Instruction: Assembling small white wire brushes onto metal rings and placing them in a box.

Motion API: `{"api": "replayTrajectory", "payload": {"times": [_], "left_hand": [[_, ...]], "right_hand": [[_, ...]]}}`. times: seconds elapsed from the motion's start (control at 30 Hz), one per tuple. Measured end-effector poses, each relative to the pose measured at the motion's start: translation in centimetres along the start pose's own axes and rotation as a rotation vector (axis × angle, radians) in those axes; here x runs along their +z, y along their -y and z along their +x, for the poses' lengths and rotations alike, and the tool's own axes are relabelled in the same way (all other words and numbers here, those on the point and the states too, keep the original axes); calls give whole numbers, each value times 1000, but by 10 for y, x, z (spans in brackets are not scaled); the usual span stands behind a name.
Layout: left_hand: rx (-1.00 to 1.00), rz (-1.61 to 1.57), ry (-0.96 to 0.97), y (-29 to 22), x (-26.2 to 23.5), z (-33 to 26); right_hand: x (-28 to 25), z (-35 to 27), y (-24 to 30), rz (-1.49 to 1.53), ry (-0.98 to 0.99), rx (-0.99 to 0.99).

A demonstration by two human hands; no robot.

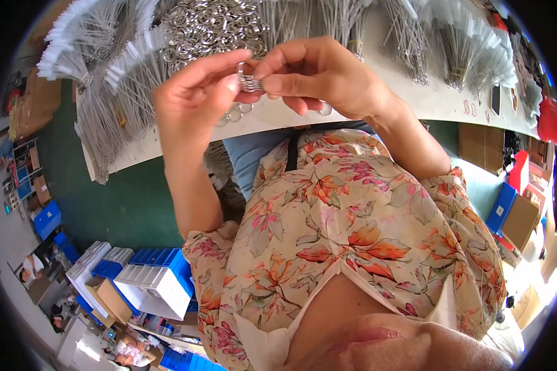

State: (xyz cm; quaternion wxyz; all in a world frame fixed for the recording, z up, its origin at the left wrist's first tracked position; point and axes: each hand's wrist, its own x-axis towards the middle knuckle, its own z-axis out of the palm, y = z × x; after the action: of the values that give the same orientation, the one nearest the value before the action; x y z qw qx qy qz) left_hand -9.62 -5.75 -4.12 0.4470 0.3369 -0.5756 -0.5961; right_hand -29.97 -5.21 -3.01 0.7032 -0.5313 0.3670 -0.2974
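Observation:
Over the front edge of the white table (408,108), both hands meet at a small cluster of shiny metal rings (250,83). My left hand (198,93) has its thumb and fingers closed around the left side of the rings, one ring standing up near the fingertips. My right hand (322,77) pinches the right side between thumb and forefinger. Just beneath the hands, several loose rings (235,113) lie at the table edge. Behind them rises a large heap of similar metal rings (213,28).
Bundles of thin metal strands with white ends lie left (120,99) and right (467,52) of the heap. A dark flat object (496,100) lies at the table's right. Blue and white crates (155,284) stand lower left. Cardboard boxes (480,147) stand right. Other people appear far left.

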Motion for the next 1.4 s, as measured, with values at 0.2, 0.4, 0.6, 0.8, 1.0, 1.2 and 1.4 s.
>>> {"api": "replayTrajectory", "payload": {"times": [0.2,0.4,0.6,0.8,1.0,1.2,1.4], "left_hand": [[-63,117,-167,22,-51,-17],[-21,514,-893,44,-216,-53],[-401,1383,-600,41,-258,-20],[-592,1713,-381,66,-281,-11],[-578,1527,-481,56,-304,-31],[-700,1317,-508,52,-302,-25],[-671,1077,-707,36,-281,-30]], "right_hand": [[-29,-40,-91,-836,-12,-129],[-15,-33,-121,-1135,-273,-282],[5,23,-134,-1208,-194,-682],[-2,12,-110,-1087,-275,-690],[-93,5,-74,-958,-695,-590],[-149,42,-42,-1252,-835,0],[-148,38,-34,-1216,-826,110]]}}
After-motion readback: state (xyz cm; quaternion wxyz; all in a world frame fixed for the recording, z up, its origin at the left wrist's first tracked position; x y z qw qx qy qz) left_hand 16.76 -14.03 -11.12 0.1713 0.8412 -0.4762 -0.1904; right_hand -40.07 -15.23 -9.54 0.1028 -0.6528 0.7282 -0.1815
